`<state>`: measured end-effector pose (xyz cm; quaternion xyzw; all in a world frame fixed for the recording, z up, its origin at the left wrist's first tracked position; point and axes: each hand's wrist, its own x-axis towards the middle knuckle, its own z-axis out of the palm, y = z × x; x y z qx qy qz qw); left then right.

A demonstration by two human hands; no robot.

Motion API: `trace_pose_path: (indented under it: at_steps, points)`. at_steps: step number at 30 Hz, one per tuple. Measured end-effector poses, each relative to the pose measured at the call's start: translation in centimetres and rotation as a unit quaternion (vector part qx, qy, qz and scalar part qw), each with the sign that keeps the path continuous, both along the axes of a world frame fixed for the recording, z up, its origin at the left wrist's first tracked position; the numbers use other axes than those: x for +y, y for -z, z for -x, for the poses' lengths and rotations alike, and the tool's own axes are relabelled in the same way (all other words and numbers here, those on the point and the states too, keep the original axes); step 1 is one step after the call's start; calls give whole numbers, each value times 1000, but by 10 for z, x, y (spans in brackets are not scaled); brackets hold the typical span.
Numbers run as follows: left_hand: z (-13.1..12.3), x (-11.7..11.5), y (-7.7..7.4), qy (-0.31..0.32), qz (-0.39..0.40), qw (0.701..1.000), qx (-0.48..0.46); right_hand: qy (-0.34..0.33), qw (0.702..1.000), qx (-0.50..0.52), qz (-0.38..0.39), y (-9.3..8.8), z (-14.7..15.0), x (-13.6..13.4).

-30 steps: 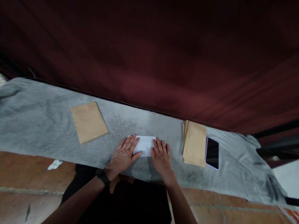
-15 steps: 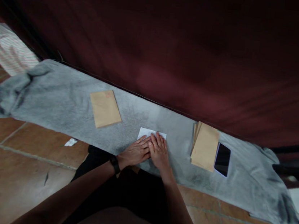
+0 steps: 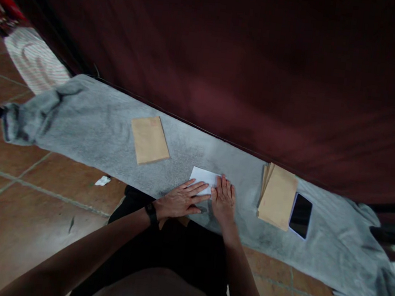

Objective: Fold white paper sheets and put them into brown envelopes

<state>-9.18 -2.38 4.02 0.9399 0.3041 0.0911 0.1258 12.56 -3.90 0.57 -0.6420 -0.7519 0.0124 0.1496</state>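
Observation:
A white sheet of paper (image 3: 202,174), apparently folded, lies on the grey cloth in front of me. Flat on its left part rests my left hand (image 3: 182,200), fingers spread, with a dark band on the wrist. My right hand (image 3: 224,200) presses on the paper's right side, its fingers stretched out and pointing away from me. Both hands cover the lower part of the sheet. Neither grips anything. To the left lies a brown envelope (image 3: 150,141); on the right is a small stack of brown envelopes (image 3: 278,196).
Grey cloth (image 3: 93,121) covers the long narrow surface. A phone (image 3: 300,216) lies right of the envelope stack. Dark red fabric (image 3: 228,75) hangs along the far edge. A white scrap (image 3: 102,180) is on the tiled floor (image 3: 52,188).
My hands have moved apart from near-touching on the paper: the right slid to the right, and the left spread its fingers. More of the white sheet shows. The view has shifted slightly.

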Motion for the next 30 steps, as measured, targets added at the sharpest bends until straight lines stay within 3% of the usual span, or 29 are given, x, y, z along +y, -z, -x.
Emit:
trace_pose_path:
  at_steps: [6,12,22,30]
  points:
    - [9,-5,5,-10,-41,999,-3,33,999,1,9,0,-10,-2]
    - [17,-10,13,-60,-63,996,0,52,999,1,2,3,-18,-4]
    - [28,-13,21,-102,-72,992,11,67,997,-10,-25,5,-30,-11]
    - [18,-15,19,-148,-97,984,7,84,994,27,-60,4,-32,-13]
